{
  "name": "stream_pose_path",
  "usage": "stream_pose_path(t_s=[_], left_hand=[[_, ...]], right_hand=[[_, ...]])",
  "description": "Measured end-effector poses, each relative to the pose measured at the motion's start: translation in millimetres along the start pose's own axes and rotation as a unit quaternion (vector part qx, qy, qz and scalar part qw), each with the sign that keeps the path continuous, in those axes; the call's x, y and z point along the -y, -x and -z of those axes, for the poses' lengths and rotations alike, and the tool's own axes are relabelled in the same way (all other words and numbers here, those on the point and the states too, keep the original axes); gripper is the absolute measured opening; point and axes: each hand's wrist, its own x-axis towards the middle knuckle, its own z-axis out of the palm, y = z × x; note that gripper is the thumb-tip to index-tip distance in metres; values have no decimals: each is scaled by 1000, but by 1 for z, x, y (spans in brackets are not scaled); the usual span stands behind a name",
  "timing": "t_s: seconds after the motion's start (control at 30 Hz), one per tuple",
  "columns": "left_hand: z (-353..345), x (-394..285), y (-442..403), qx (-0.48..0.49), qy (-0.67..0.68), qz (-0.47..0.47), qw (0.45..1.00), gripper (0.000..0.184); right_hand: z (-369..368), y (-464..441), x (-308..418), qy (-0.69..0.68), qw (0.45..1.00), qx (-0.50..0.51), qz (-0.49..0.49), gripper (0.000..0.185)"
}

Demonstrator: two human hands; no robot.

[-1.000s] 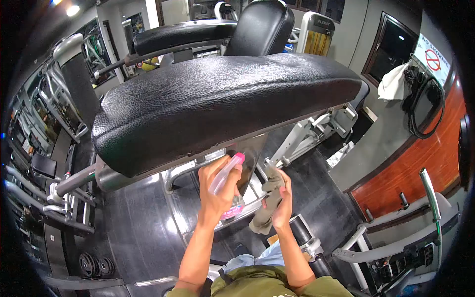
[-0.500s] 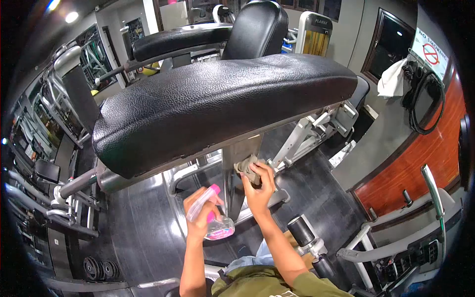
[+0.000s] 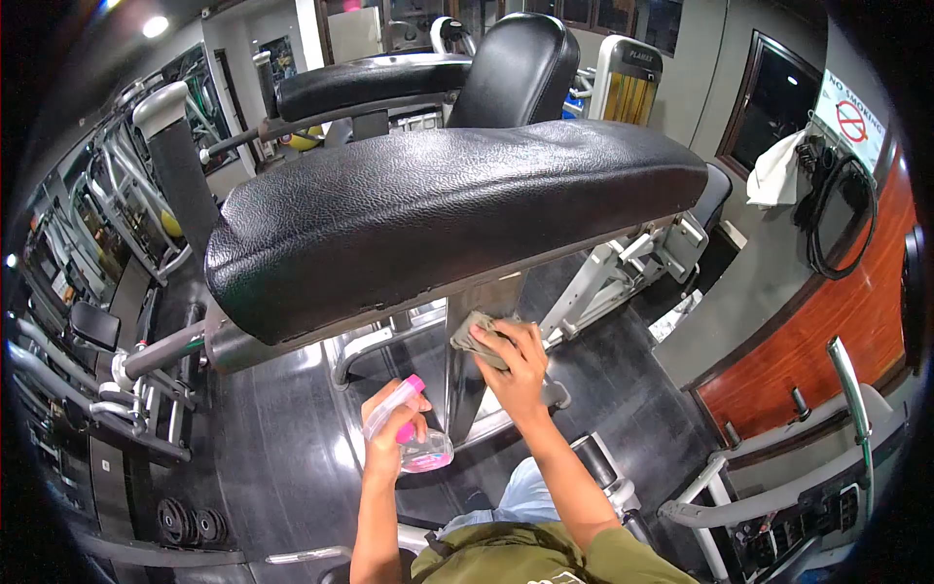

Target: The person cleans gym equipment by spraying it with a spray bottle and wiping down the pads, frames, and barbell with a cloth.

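My left hand (image 3: 391, 417) is wrapped round the neck of a clear spray bottle (image 3: 426, 454) with a pink and clear trigger head and a pink label. In my right hand (image 3: 516, 365) is a crumpled grey-brown cloth (image 3: 477, 341), pressed against the metal upright post (image 3: 469, 389) of a gym machine. Above both hands runs the machine's thick black padded cushion (image 3: 457, 209), with a metal frame beneath it. The palm side of my right hand is hidden.
A black backrest (image 3: 516, 73) rises behind the cushion. Weight plates (image 3: 177, 524) lie on the dark floor at lower left. To the right are a white cloth (image 3: 775, 170) and black cables (image 3: 844, 219) hanging on the wall, and a metal machine arm (image 3: 851, 389).
My right hand has shifted slightly left with the cloth, which now covers more of the post's front. The camera view has tilted a little, and the bottle stays in my left hand.
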Motion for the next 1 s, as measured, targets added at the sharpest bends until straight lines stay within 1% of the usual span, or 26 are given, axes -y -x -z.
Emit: stream_pose_path(t_s=[0.07,0.1,0.13,0.2,0.23,0.3,0.33,0.37,0.4,0.43,0.53,0.57,0.63,0.67,0.73,0.83,0.9,0.97,1.0], left_hand=[[0,2,0,2,1,16,1000,22],[1,5,-1,10,-5,21,1000,22],[1,6,0,17,-12,26,999,22],[1,6,0,21,-9,26,999,21],[0,6,2,25,-5,27,999,20],[-1,7,4,17,1,29,999,20],[0,6,4,10,7,30,999,21],[0,5,4,11,5,27,1000,21],[1,3,6,4,-4,26,1000,22],[2,2,8,-4,-11,25,1000,22],[17,5,8,-4,-22,27,999,24],[21,6,9,2,-27,30,999,24],[28,6,8,2,-19,30,999,24],[33,8,7,-2,-35,36,999,24],[37,9,9,-7,-49,46,998,24],[40,10,9,-14,-49,37,998,25],[41,12,10,-5,-50,43,998,25],[40,14,10,-6,-51,47,998,25],[38,15,9,-6,-53,53,997,25]], right_hand=[[3,-26,11,25,1000,6,9,51],[2,-39,19,25,1000,7,7,51],[0,-53,27,12,1000,-16,5,51],[-11,-53,31,6,998,-56,4,54],[-15,-42,26,5,998,-55,2,54],[-24,-8,15,31,999,25,21,57],[-28,17,7,66,996,59,28,58],[-30,44,2,64,996,56,29,58],[-28,70,-4,58,995,78,-4,57],[-26,77,-5,52,993,101,-36,57],[-19,70,-8,42,992,106,-54,54],[-19,63,-7,12,994,84,-72,54],[-18,35,-1,-20,997,11,-78,54],[-18,21,1,-20,997,11,-79,54],[-20,4,6,-28,991,-81,-107,53],[-26,38,-8,-20,990,-76,-113,52],[-30,91,-25,-27,991,-55,-120,50],[-29,127,-34,-19,977,4,-212,46],[-28,124,-35,-17,977,2,-210,46]])
